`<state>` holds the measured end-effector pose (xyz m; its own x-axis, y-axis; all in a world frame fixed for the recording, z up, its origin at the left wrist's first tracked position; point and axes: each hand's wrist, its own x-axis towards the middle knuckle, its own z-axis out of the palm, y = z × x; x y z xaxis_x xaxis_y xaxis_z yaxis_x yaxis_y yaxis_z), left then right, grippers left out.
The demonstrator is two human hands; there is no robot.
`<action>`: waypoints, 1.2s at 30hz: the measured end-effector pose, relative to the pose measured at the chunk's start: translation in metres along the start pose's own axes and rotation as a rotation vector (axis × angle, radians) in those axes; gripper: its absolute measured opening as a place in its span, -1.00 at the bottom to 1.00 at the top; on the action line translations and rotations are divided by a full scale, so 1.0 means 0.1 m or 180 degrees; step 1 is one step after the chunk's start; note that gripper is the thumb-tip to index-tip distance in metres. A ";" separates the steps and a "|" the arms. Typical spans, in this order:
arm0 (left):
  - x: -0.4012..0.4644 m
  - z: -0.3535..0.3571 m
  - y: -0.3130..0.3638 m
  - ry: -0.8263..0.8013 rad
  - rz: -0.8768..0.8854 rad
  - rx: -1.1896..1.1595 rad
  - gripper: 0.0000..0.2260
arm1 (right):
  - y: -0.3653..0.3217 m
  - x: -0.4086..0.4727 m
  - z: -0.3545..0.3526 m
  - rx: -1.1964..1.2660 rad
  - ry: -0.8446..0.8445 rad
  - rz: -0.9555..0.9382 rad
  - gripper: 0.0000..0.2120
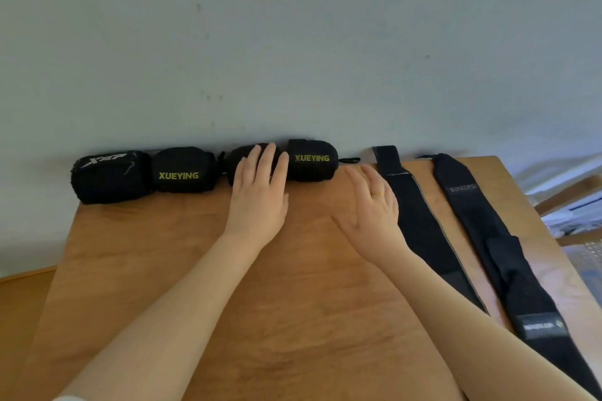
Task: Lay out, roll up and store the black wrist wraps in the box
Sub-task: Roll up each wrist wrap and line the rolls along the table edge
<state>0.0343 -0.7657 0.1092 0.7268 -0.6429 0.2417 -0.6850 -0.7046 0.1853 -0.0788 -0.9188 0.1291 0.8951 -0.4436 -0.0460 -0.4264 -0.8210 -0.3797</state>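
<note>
black fabric fills the far edge of the wooden tabletop point(293, 303): four rolled wrist wraps sit in a row against the pale wall point(293, 42). from the person's left they are a roll with a white logo point(109, 177), a roll marked xueying point(184, 169), a third roll point(239, 163) partly under the left hand point(259, 192), and another xueying roll point(312, 159) touching it on the right. the left hand lies on the third roll with fingers straight and relaxed, resting on it rather than gripping. the right hand point(371, 205), a ring on one finger, is flat and relaxed just above or on the tabletop, holding nothing, beside the nearer of two unrolled wraps.

by my reading the task is a little past halfway: four wraps look rolled, while a plain strap point(420, 225) and a strap marked bokeersi point(488, 238) lie laid out flat side by side, apart from each other, not yet rolled. storing seems wholly undone, since no box shows anywhere in view.

hard to make out: whether the third roll bears a label, as the left hand covers it; whether the right palm truly touches the wood; and the near end of the bokeersi strap, which runs out of frame at the lower right. clutter point(573, 215) beyond the tabletop's right edge is too blurred to name.
</note>
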 end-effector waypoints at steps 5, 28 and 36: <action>-0.51 -0.08 0.75 -0.0718 0.0485 -0.0623 -0.56 | 0.69 -0.97 -0.27 0.0427 -0.0366 0.0528 -0.49; -1.63 -0.31 3.11 -0.2315 -0.1362 -0.2312 -0.51 | 1.66 -1.93 -0.89 0.2499 -0.1175 0.1284 -0.68; -1.44 -0.25 3.23 -0.1495 -0.2974 -0.5134 -0.61 | 1.51 -1.95 -0.93 0.0717 -0.1242 -0.0622 -0.49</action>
<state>-0.2927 -0.8935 0.1585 0.6013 -0.4931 -0.6287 0.6806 -0.0961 0.7263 -0.3298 -0.9899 0.1667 0.9561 -0.0858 -0.2803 -0.2453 -0.7581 -0.6043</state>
